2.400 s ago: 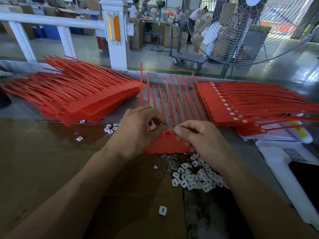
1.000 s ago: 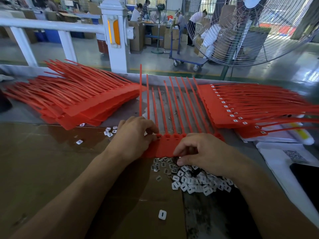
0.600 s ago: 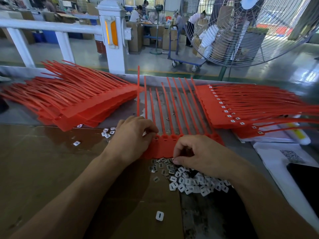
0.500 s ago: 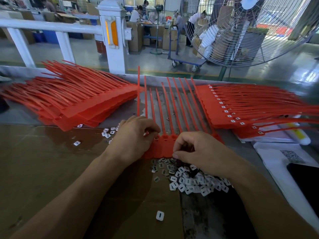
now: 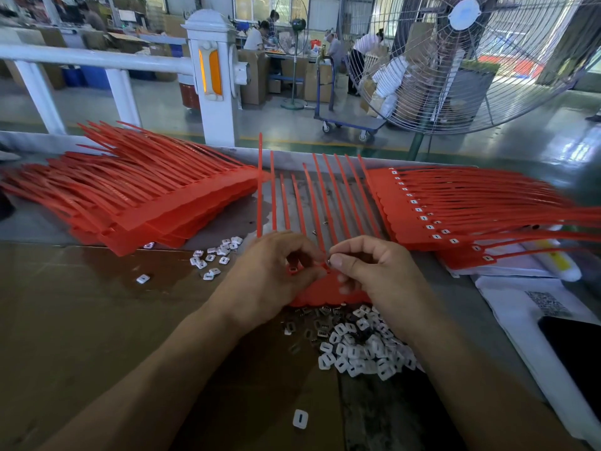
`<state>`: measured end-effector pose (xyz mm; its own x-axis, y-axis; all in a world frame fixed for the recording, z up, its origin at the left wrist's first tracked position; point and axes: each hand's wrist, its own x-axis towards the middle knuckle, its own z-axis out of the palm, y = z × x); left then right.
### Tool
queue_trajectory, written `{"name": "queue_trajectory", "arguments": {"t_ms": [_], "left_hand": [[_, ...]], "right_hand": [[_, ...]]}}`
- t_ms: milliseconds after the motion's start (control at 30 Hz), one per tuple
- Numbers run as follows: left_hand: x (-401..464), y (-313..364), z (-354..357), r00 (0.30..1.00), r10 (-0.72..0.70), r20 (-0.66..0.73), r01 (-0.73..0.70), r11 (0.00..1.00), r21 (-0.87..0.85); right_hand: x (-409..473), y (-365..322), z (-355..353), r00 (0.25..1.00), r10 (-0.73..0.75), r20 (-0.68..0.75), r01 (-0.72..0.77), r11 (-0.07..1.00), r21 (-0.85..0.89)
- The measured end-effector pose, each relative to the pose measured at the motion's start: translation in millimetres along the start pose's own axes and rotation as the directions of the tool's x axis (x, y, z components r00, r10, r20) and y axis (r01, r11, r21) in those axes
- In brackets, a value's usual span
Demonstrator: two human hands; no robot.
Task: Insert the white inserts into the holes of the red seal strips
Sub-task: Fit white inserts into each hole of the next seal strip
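On red seal strip, pinching fingers

Red seal strips flat, tails fanned away; white inserts heaped beside.

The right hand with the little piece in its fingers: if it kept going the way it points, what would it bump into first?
Most likely the left hand's fingertips. The right hand points left, pinching a small piece just above the red strip, and the two hands nearly meet. Depth is hard to judge.
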<state>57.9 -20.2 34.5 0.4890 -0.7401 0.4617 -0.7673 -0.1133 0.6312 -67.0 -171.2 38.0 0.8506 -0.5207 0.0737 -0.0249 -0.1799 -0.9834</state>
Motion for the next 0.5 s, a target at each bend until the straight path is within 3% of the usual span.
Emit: {"name": "queue_trajectory", "arguments": {"t_ms": [200,500], "left_hand": [[0.1,4.9,2.0,0.997,0.073,-0.034,-0.068,0.99,0.123],[1.7,1.8,4.6,0.997,0.032,-0.065,-0.025,0.993,0.111]], "right_hand": [[-0.9,1.7,4.8,0.999,-0.018,-0.035,0.019,0.999,0.037],[0.0,3.4,4.4,0.998,-0.01,-0.064,0.012,0.999,0.037]]}}
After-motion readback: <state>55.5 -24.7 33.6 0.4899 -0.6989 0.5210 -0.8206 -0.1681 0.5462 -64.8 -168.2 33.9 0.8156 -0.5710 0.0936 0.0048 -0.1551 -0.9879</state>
